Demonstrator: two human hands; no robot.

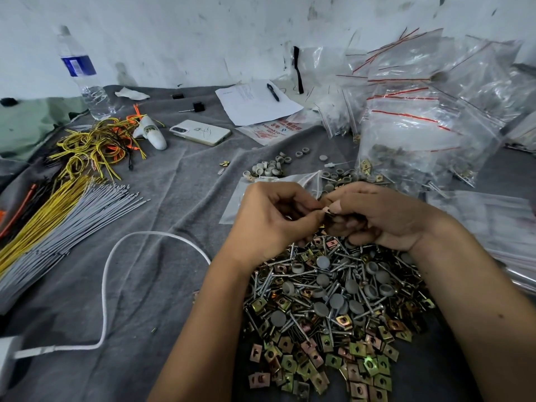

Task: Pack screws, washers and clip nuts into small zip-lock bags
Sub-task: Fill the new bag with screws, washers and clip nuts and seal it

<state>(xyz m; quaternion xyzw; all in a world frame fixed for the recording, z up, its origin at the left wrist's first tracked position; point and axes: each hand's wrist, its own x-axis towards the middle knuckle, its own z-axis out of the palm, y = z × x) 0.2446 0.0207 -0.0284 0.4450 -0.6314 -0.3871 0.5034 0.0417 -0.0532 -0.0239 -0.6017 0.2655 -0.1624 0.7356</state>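
Note:
A heap of screws, grey round washers and brass-coloured clip nuts (333, 300) lies on the grey cloth (162, 204) right in front of me. Above its far edge my left hand (269, 219) and my right hand (380, 216) meet, fingers curled. Between their fingertips sits a small piece (326, 209); what it is I cannot tell. My right hand also cups a few dark parts in its palm. An empty small zip-lock bag (240, 195) lies flat behind my hands. More grey washers (269, 167) are scattered beyond it.
Filled zip-lock bags with red seal lines (420, 111) pile up at the back right. Bundles of yellow and grey cable ties (66, 204) lie at the left, a white cord (107, 280) loops across the cloth. A phone (200, 132), papers with a pen (255, 101) and a water bottle (82, 74) stand further back.

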